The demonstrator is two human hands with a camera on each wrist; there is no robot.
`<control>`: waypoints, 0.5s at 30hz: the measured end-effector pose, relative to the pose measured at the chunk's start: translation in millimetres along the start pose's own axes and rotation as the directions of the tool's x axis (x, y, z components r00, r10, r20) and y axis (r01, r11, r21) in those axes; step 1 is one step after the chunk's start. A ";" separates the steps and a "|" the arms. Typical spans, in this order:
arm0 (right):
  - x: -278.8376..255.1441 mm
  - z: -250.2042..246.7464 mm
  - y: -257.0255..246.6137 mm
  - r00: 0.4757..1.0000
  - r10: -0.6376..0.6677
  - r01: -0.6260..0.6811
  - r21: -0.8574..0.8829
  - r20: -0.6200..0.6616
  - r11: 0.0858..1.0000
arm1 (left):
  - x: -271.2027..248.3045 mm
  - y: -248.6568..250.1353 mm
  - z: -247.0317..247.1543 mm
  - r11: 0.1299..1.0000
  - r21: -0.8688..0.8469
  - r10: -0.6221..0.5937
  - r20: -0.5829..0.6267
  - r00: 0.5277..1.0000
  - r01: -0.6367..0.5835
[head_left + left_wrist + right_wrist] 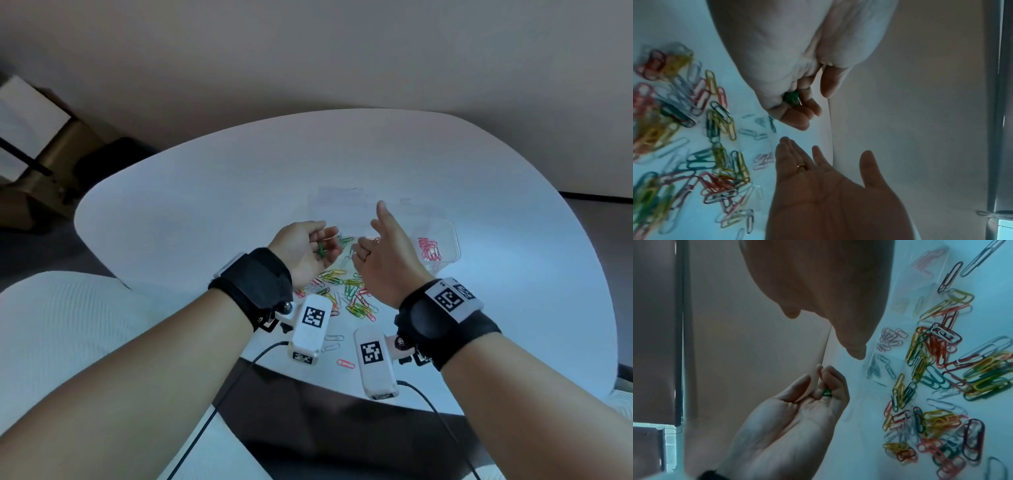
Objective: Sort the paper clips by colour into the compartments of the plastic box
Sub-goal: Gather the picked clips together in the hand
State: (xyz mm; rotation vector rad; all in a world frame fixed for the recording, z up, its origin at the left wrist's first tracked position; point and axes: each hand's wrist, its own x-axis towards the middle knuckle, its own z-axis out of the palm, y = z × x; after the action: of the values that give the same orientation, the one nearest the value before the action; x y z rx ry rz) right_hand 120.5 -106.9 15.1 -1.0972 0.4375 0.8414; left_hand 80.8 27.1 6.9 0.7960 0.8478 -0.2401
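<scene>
My left hand [323, 241] is turned palm up over the white table [205, 205], its fingers curled round a small bunch of green paper clips [321, 250]. The left wrist view shows those green clips [791, 97] tucked in the curled fingers. My right hand [371, 228] hovers beside it, open, thumb raised, holding nothing. Behind both hands lies the clear plastic box [452, 236]; one compartment holds pink clips [430, 248], another green clips [344, 240]. A mixed-colour pile of clips [346, 294] lies under my wrists.
A few stray clips lie near the table's front edge: white ones [334, 339] and a pink one [346, 363]. Cables hang from both wrist cameras over that edge. A white cushioned seat [51, 325] stands at the left.
</scene>
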 end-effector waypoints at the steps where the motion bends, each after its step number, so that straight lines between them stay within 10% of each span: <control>1: -2.9 -1.7 -0.6 1.000 -0.011 0.011 0.018 0.011 1.000 | 0.9 1.7 3.3 1.000 -0.023 0.004 0.029 1.000 -0.004; 15: -35.2 -45.1 -8.3 0.987 -0.157 0.158 -0.241 0.024 0.958 | 14.0 -1.0 17.8 0.976 0.212 0.040 0.064 0.997 -0.053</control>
State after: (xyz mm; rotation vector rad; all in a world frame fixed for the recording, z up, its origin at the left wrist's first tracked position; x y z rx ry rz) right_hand 108.9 -162.6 25.4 -1.3378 0.2428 0.7692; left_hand 99.8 15.3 3.0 1.0042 0.7538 -0.3161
